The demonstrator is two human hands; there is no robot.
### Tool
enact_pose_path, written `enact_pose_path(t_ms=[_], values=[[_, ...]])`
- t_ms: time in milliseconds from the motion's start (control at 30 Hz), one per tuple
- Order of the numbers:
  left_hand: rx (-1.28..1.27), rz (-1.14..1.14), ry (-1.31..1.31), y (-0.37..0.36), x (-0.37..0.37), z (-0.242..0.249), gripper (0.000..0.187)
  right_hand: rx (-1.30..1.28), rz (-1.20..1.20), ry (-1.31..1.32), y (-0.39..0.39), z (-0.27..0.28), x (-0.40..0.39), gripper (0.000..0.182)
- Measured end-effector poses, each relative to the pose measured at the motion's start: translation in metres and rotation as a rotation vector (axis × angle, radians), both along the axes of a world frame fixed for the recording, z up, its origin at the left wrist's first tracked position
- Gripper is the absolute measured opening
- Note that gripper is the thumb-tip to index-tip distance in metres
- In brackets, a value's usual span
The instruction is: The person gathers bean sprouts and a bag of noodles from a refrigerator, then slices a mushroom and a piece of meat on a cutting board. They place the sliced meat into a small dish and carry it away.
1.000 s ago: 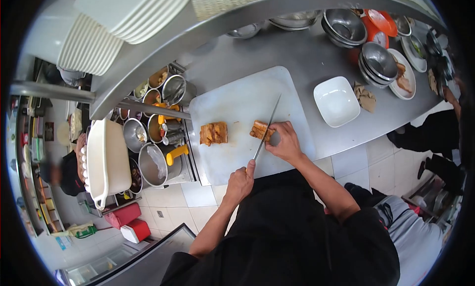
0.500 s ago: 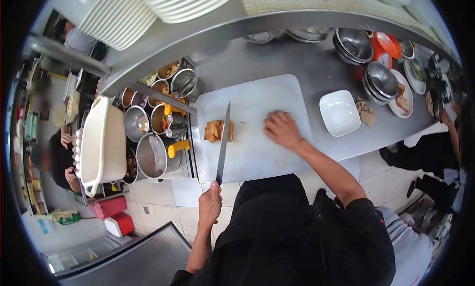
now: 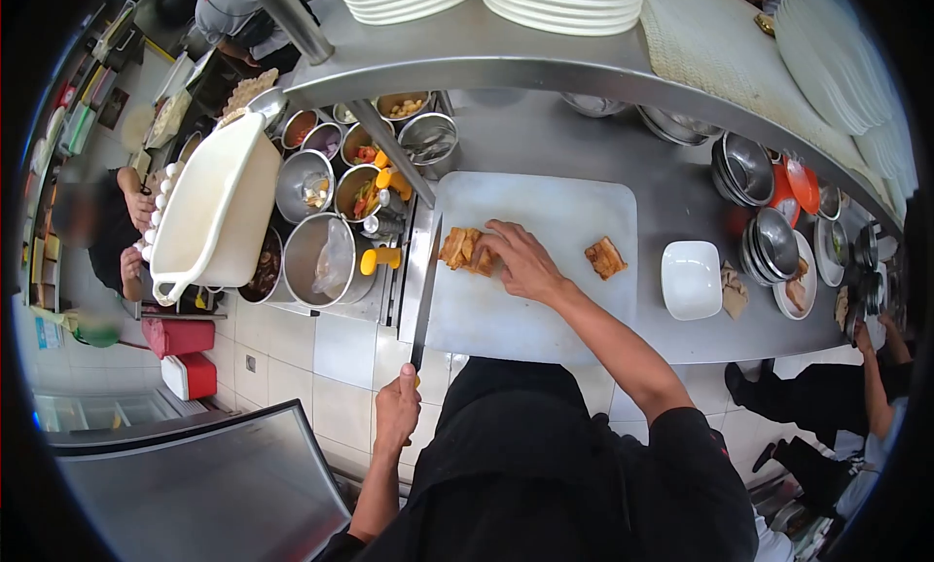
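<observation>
My left hand (image 3: 397, 406) is closed round the handle of a long knife (image 3: 421, 314), whose blade points away from me along the left edge of the white cutting board (image 3: 545, 333). On the left part of the board lies browned, sliced meat (image 3: 457, 246), apart from the blade. My right hand (image 3: 525, 265) reaches over it from the right, with bent fingers gripping its right side and partly hiding it. Another browned piece of meat (image 3: 605, 257) rests by itself toward the board's right side.
Right of the board are a white square bowl (image 3: 692, 280), stacked metal bowls (image 3: 747, 171) and an oval plate (image 3: 798, 290). Metal ingredient pots (image 3: 326, 260) and a large cream tub (image 3: 219, 212) stand left. A steel shelf (image 3: 545, 71) overhangs the counter. Other people stand at both sides.
My right hand has moved left across the board onto the sliced meat. The knife has shifted left, off the meat. A separate piece now shows on the right. The whole view has shifted.
</observation>
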State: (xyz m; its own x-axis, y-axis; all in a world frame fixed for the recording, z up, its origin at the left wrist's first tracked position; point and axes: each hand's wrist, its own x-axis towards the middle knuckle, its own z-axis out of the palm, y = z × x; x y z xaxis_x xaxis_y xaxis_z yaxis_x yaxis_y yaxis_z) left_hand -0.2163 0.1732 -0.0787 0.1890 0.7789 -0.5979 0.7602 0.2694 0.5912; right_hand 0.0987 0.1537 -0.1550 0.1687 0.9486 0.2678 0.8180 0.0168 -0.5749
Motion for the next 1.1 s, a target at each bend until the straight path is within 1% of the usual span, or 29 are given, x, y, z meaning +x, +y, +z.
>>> enact_pose_path(t_ms=[67,100,167,200,267,333,367,500,567,600,667,700,767,800,867,900,933,1000,1033,1067,1100], values=[[0.000,-0.003,-0.023,-0.005,-0.004,-0.004,0.073,-0.103,-0.045,0.116,-0.012,0.000,0.007,0.067],[0.002,0.007,-0.039,-0.008,-0.005,-0.004,0.073,-0.109,-0.035,0.111,-0.019,0.002,0.011,0.067],[-0.025,0.038,-0.052,-0.012,-0.008,-0.008,0.072,-0.327,-0.009,0.081,-0.028,0.014,0.019,0.070],[-0.050,0.057,-0.058,-0.014,-0.009,-0.009,0.072,-0.328,-0.004,0.079,-0.028,0.012,0.021,0.070],[-0.071,0.067,-0.085,-0.016,-0.005,-0.010,0.071,-0.101,0.056,0.018,-0.027,0.006,0.022,0.068],[-0.093,0.065,-0.113,-0.017,0.002,-0.009,0.071,-0.145,0.047,0.057,-0.025,0.007,0.020,0.069],[-0.087,0.025,-0.113,-0.016,0.006,-0.007,0.071,-0.188,0.044,0.093,-0.024,0.008,0.020,0.070],[-0.079,-0.088,-0.086,-0.014,0.014,-0.013,0.073,-0.228,-0.029,0.040,-0.028,0.010,0.019,0.072],[-0.066,-0.137,-0.073,-0.013,0.019,-0.016,0.073,-0.050,-0.035,-0.050,-0.023,0.007,0.015,0.068],[-0.044,-0.149,-0.106,-0.013,0.023,-0.016,0.073,-0.053,-0.046,-0.049,-0.022,0.001,0.016,0.068],[-0.021,-0.164,-0.142,-0.014,0.028,-0.016,0.073,-0.118,0.061,0.023,-0.017,-0.008,0.020,0.055],[-0.016,-0.171,-0.146,-0.014,0.029,-0.015,0.073,-0.117,0.059,0.024,-0.021,-0.009,0.021,0.055],[-0.011,-0.176,-0.146,-0.014,0.028,-0.013,0.073,-0.219,-0.060,0.047,-0.038,0.000,0.017,0.047],[-0.019,-0.171,-0.144,-0.014,0.028,-0.012,0.073,-0.220,-0.059,0.047,-0.046,-0.001,0.011,0.047],[-0.032,-0.163,-0.140,-0.016,0.030,-0.014,0.072,-0.171,-0.299,0.165,-0.068,-0.006,-0.006,0.046],[-0.038,-0.179,-0.106,-0.017,0.030,-0.016,0.073,-0.103,-0.386,0.155,-0.073,-0.011,-0.020,0.048],[-0.042,-0.198,-0.072,-0.017,0.031,-0.017,0.074,-0.106,-0.392,0.159,-0.074,-0.019,-0.030,0.048],[-0.041,-0.242,-0.017,-0.020,0.039,-0.009,0.072,0.037,-0.528,0.170,-0.074,-0.033,-0.048,0.048],[-0.037,-0.278,0.033,-0.022,0.043,-0.006,0.071,0.039,-0.547,0.173,-0.074,-0.031,-0.050,0.052],[-0.041,-0.282,0.045,-0.024,0.044,-0.007,0.071,0.034,-0.553,0.185,-0.074,-0.029,-0.050,0.052],[-0.016,-0.334,0.065,-0.025,0.044,-0.008,0.071,0.074,-0.533,0.217,-0.075,-0.026,-0.049,0.054]])
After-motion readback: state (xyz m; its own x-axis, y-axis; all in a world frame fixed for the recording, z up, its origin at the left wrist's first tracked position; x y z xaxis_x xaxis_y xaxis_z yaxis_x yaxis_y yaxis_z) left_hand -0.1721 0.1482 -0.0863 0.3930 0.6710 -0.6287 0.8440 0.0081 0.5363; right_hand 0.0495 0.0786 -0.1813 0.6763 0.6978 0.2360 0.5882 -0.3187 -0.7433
